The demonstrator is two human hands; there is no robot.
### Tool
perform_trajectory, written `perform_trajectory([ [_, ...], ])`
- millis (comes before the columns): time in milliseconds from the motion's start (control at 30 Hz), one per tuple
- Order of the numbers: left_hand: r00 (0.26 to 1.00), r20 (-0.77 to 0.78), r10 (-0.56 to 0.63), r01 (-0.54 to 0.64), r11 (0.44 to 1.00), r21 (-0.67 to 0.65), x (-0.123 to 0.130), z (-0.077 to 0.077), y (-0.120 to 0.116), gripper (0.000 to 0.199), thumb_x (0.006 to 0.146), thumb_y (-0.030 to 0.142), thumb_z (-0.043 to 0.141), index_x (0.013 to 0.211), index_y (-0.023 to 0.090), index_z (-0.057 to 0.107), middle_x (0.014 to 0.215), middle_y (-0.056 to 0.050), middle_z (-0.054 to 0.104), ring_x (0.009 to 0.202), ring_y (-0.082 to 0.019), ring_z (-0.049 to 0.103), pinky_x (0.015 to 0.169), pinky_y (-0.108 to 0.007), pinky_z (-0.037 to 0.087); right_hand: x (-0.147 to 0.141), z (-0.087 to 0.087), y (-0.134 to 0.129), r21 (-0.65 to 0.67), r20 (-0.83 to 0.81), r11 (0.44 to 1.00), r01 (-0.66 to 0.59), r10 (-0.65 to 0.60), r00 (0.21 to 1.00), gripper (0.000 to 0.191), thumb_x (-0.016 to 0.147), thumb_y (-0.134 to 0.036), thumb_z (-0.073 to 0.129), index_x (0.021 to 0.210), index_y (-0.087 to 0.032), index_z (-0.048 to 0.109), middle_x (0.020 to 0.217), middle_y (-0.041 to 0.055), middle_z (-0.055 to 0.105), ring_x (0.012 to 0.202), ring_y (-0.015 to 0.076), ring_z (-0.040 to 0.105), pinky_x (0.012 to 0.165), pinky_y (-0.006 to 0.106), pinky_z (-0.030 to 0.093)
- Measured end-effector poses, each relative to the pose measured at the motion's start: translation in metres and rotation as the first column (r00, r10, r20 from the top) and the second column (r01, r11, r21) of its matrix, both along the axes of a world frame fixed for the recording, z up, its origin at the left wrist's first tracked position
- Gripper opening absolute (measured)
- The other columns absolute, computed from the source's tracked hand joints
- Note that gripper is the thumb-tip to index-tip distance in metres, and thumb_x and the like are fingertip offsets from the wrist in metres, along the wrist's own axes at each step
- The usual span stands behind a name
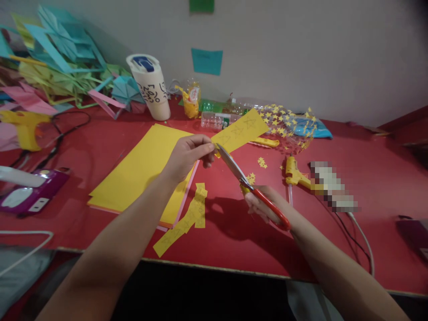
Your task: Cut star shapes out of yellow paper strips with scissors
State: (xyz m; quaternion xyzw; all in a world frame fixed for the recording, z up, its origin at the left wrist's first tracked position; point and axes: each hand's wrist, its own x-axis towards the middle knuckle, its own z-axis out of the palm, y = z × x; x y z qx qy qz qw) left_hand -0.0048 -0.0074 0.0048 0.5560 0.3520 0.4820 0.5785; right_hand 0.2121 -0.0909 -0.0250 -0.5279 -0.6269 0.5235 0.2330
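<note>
A yellow paper strip [239, 131] with stars drawn on it is pinched at its lower left end by my left hand [192, 154]. My right hand [262, 203] grips red-handled scissors [234, 167], whose blades point up and left and meet the strip's end beside my left fingertips. Below my left hand lies a stack of yellow sheets [143, 174]. Yellow strips with drawn stars [187, 220] overlap on the red table [227, 249] near the stack. Small cut yellow stars [262, 162] are scattered beyond my right hand.
A white tumbler [150, 87] and clear bottles [214, 120] stand or lie at the back. Glue guns lie at left [25, 127] and right [294, 171]. Folded colored paper [67, 58] is piled back left. A yellow cutter [265, 142] lies behind the scissors.
</note>
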Motion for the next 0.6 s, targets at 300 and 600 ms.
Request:
perform_trajectory([
  [300,0.999,-0.013,0.031,-0.031,0.999,0.016,0.0007,0.0010,-0.0015,0.014,0.070,0.023,0.063,0.060,0.016,0.058,0.051,0.002,0.058,0.045,-0.007,0.053,0.044,-0.020,0.044,-0.0005,-0.0007,-0.0007,-0.011,0.024,1.000,0.024,-0.024,0.999,0.060,0.067,-0.081,0.049,0.056,-0.023,0.039,0.033,-0.0106,0.034,0.026,0.0064,0.034,0.046,0.030,0.049],
  [600,0.999,-0.014,0.044,-0.044,0.999,0.012,0.0004,-0.0004,-0.0007,0.012,0.070,0.022,0.062,0.060,0.016,0.059,0.050,0.002,0.058,0.045,-0.007,0.053,0.044,-0.020,0.044,0.0016,-0.0045,-0.0007,-0.029,0.046,0.999,0.025,-0.024,0.999,0.057,0.069,-0.078,0.050,0.057,-0.023,0.039,0.036,-0.0091,0.039,0.025,0.0053,0.034,0.033,0.024,0.036],
])
